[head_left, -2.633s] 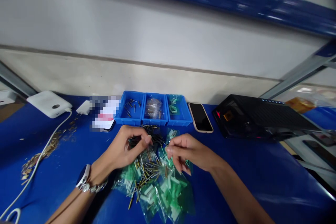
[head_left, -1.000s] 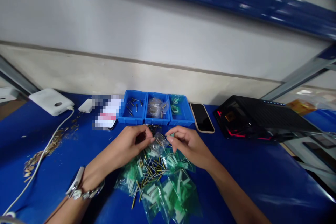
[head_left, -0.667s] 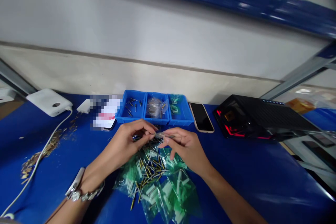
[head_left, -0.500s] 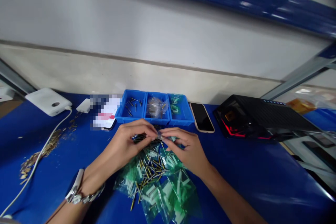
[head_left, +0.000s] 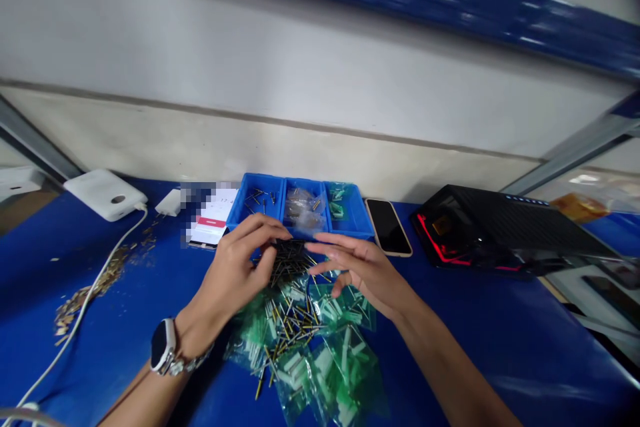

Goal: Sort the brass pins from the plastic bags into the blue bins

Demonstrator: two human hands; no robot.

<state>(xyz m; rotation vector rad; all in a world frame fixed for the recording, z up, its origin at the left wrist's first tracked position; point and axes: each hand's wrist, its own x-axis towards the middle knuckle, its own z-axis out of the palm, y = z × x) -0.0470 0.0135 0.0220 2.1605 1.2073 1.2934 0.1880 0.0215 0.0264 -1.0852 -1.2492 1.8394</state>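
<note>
The loosely curled left hand [head_left: 231,273] pinches nothing visible and the spread right hand [head_left: 361,273] hovers open beside a loose heap of slim gold-tipped metal pins [head_left: 290,260] on a blue workbench [head_left: 500,340], where one careless brush could scatter them over the clear plastic bags of green-and-white parts [head_left: 345,373] on the near side.

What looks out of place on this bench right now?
A trail of loose brass-coloured bits lies spilled across the blue bench top beside the white cable, away from the blue bins. Nothing contains them, which looks odd. Loose metal pins also lie heaped over the green plastic bags.
</note>
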